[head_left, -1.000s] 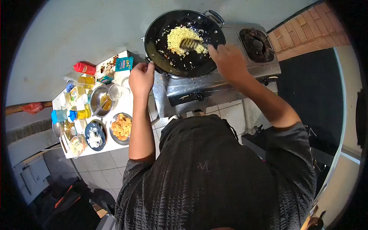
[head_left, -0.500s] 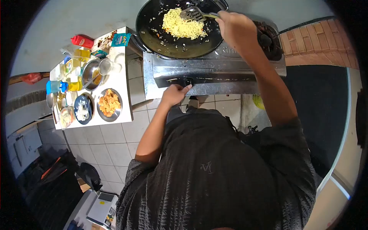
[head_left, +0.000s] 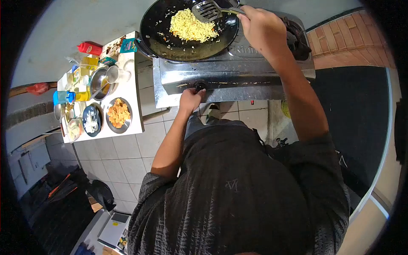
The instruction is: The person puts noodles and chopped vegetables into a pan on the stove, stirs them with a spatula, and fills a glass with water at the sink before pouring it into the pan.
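My left hand [head_left: 192, 100] is closed on the black stove knob [head_left: 199, 86] at the front of the steel gas stove [head_left: 250, 72]. With my right hand [head_left: 263, 32] I grip the handle of a slotted spatula [head_left: 207, 11]. Its head is over the far side of a pile of yellow noodles [head_left: 189, 27]. The noodles lie in a large black wok [head_left: 170, 52] on the left burner, with small white and orange bits scattered around them.
On the white table [head_left: 135, 123] at left stand a plate of orange-brown pieces [head_left: 118, 113], a dark plate of white pieces [head_left: 91, 120], a metal bowl [head_left: 97, 77], a red bottle [head_left: 89, 48] and several other bottles. A second burner [head_left: 296, 40] is right of the wok.
My left hand has let go of the wok's handle and moved down to the stove knob. The spatula has lifted from the noodles to their far side. The view has shifted.
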Tool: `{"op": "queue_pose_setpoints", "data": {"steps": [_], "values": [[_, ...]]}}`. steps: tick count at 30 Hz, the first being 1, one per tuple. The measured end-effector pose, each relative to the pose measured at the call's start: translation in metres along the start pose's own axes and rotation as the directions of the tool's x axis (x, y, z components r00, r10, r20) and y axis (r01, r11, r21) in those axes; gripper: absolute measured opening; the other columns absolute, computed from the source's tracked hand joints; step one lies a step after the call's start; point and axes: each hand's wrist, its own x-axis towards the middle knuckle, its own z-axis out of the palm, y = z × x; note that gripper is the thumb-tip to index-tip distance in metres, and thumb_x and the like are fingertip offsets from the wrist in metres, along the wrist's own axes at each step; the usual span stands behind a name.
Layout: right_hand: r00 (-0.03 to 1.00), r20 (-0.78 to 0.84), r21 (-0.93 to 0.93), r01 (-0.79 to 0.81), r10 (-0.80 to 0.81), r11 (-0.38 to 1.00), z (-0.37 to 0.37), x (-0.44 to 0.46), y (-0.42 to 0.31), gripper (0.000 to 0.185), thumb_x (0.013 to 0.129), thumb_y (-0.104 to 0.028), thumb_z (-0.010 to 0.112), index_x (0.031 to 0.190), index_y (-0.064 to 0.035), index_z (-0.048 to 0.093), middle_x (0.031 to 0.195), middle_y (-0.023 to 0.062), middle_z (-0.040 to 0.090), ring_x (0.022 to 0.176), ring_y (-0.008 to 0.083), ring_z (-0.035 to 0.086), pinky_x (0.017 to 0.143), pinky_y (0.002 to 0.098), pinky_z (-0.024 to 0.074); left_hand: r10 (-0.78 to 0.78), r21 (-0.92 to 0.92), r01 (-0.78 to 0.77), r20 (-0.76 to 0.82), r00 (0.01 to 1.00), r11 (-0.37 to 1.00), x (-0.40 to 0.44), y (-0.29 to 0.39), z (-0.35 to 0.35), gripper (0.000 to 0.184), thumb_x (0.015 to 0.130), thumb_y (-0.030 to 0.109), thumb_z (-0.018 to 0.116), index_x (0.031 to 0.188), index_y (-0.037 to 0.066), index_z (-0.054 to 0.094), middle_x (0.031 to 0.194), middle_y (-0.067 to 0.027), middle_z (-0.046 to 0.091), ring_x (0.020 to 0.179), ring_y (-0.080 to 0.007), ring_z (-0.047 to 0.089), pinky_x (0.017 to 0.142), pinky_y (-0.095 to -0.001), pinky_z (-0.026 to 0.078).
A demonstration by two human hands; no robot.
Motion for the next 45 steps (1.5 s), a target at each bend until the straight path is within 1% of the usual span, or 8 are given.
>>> {"op": "queue_pose_setpoints", "data": {"steps": [5, 8, 18, 26, 33, 35, 39, 45], "values": [[1.000, 0.017, -0.008, -0.017, 0.017, 1.000, -0.005, 0.002, -0.002, 0.019, 0.084, -0.026, 0.063, 0.095, -0.0108, 0.067, 0.077, 0.0129, 0.065, 0.072, 0.0358, 0.062, 0.063, 0.0447, 0.0499, 0.062, 0.228, -0.047, -0.061, 0.996, 0.972, 0.001, 0.003, 0.000, 0.042, 0.080, 0.041, 0.066, 0.076, -0.001, 0.068, 0.072, -0.0212, 0.065, 0.073, -0.0370, 0.065, 0.067, -0.0417, 0.049], [1.000, -0.006, 0.034, 0.000, 0.000, 0.999, -0.004, 0.001, -0.002, 0.020, 0.084, -0.026, 0.063, 0.095, -0.0106, 0.067, 0.075, 0.0123, 0.065, 0.071, 0.0361, 0.062, 0.063, 0.0451, 0.0498, 0.015, 0.233, -0.017, 0.009, 1.000, 0.972, 0.001, 0.007, -0.004, 0.046, 0.082, 0.044, 0.064, 0.086, -0.001, 0.070, 0.080, -0.0235, 0.066, 0.080, -0.0377, 0.065, 0.072, -0.0419, 0.049], [0.983, 0.068, 0.126, -0.177, 0.169, 0.976, -0.026, -0.018, -0.031, 0.021, 0.087, -0.022, 0.056, 0.087, -0.0019, 0.063, 0.084, 0.0215, 0.065, 0.084, 0.0417, 0.061, 0.074, 0.0497, 0.0478, 0.170, 0.368, -0.183, 0.066, 0.983, 0.912, -0.003, -0.001, -0.017, 0.060, 0.081, 0.058, 0.061, 0.082, 0.000, 0.072, 0.078, -0.0223, 0.067, 0.079, -0.0369, 0.067, 0.074, -0.0418, 0.051], [0.978, -0.058, 0.034, -0.200, 0.202, 0.979, -0.004, -0.063, -0.072, 0.022, 0.088, -0.024, 0.057, 0.090, -0.0033, 0.063, 0.089, 0.0231, 0.064, 0.088, 0.0427, 0.061, 0.076, 0.0507, 0.0481, 0.372, 0.377, -0.337, -0.024, 0.928, 0.863, -0.004, -0.053, -0.028, 0.064, 0.078, 0.061, 0.062, 0.080, -0.002, 0.071, 0.080, -0.0254, 0.067, 0.083, -0.0385, 0.067, 0.075, -0.0424, 0.051], [0.982, -0.078, 0.005, -0.171, 0.171, 0.985, -0.003, -0.088, -0.088, 0.024, 0.088, -0.025, 0.057, 0.095, -0.0027, 0.063, 0.093, 0.0243, 0.064, 0.092, 0.0436, 0.060, 0.078, 0.0514, 0.0481, 0.443, 0.243, -0.420, -0.049, 0.895, 0.875, -0.011, -0.075, -0.021, 0.064, 0.079, 0.060, 0.064, 0.076, -0.004, 0.069, 0.069, -0.0193, 0.065, 0.067, -0.0285, 0.064, 0.067, -0.0376, 0.049], [0.979, -0.055, -0.040, -0.197, 0.195, 0.980, -0.003, -0.088, -0.085, 0.024, 0.089, -0.025, 0.057, 0.096, -0.0027, 0.063, 0.094, 0.0243, 0.064, 0.093, 0.0433, 0.060, 0.079, 0.0513, 0.0481, 0.470, 0.241, -0.442, -0.073, 0.880, 0.864, -0.005, -0.071, -0.016, 0.059, 0.078, 0.058, 0.063, 0.067, 0.000, 0.066, 0.070, -0.0214, 0.065, 0.073, -0.0359, 0.066, 0.069, -0.0415, 0.050], [0.987, -0.043, -0.049, -0.157, 0.155, 0.986, -0.003, -0.090, -0.080, 0.025, 0.090, -0.026, 0.056, 0.100, -0.0034, 0.062, 0.096, 0.0235, 0.064, 0.094, 0.0434, 0.060, 0.079, 0.0519, 0.0480, 0.429, 0.233, -0.411, -0.031, 0.903, 0.881, -0.002, -0.060, -0.018, 0.064, 0.079, 0.061, 0.062, 0.076, -0.003, 0.069, 0.070, -0.0194, 0.065, 0.071, -0.0307, 0.065, 0.069, -0.0375, 0.049], [0.986, 0.045, -0.078, -0.159, 0.163, 0.984, -0.003, -0.084, -0.076, 0.023, 0.090, -0.024, 0.055, 0.100, -0.0047, 0.062, 0.095, 0.0228, 0.064, 0.091, 0.0427, 0.060, 0.078, 0.0522, 0.0479, 0.445, 0.345, -0.392, -0.087, 0.891, 0.853, 0.009, -0.036, -0.006, 0.064, 0.084, 0.060, 0.055, 0.076, -0.002, 0.068, 0.076, -0.0250, 0.065, 0.080, -0.0393, 0.066, 0.075, -0.0447, 0.050]]}}
